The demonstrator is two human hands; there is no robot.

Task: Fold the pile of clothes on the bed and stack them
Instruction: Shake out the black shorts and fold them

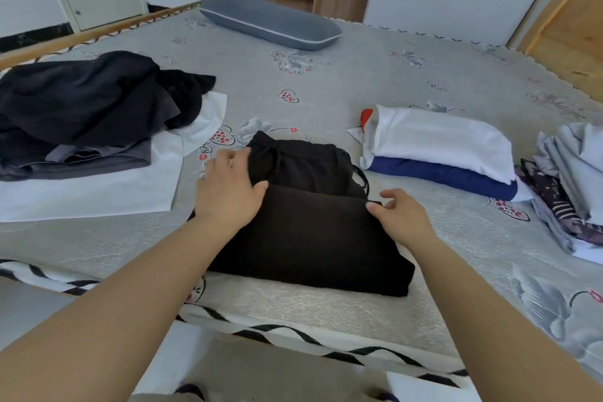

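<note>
A pair of black trousers (303, 232) lies half folded on the bed in front of me, waistband and drawstring at the far end. My left hand (228, 192) holds the left edge of the folded-over layer, thumb on top. My right hand (401, 212) pinches the right corner of that same layer. To the left sits an unfolded pile of dark clothes (88, 108) on a white garment (98, 186). At the right stands a stack of folded clothes (440, 153), white on top of blue.
The bed (326, 313) has a grey flowered mattress cover. A grey pillow (270, 23) lies at the far side. More folded grey and patterned clothes (567, 179) sit at the right edge. A wooden bed rail (98, 33) runs along the far left.
</note>
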